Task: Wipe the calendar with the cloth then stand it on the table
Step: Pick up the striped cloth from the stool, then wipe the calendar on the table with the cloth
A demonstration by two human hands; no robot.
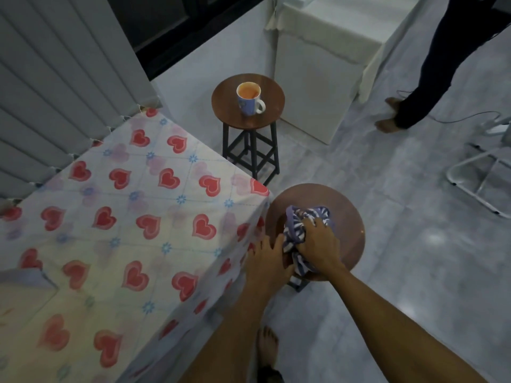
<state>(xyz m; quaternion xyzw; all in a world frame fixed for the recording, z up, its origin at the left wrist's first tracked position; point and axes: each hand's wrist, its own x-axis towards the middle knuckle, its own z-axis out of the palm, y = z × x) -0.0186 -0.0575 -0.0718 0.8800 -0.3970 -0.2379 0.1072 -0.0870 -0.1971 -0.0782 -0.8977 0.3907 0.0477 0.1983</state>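
Note:
A bunched purple-and-white striped cloth [300, 228] lies on a round brown stool [348, 217] just right of the table corner. My right hand [318, 244] presses down on the cloth, fingers closed into it. My left hand [265, 261] reaches in beside the cloth's left edge, fingers touching it near the stool's rim; whether it grips anything is unclear. The table [110, 217] with the heart-patterned cover fills the left side. No calendar shows; it may be hidden under the cloth and hands.
A second round stool [273, 87] farther back carries a mug [249, 99] of orange liquid. A white covered cabinet [326, 51] stands behind it. Another person's legs [423, 78] are at the upper right, a white folding frame [481, 172] at the right. My bare foot [266, 346] is below.

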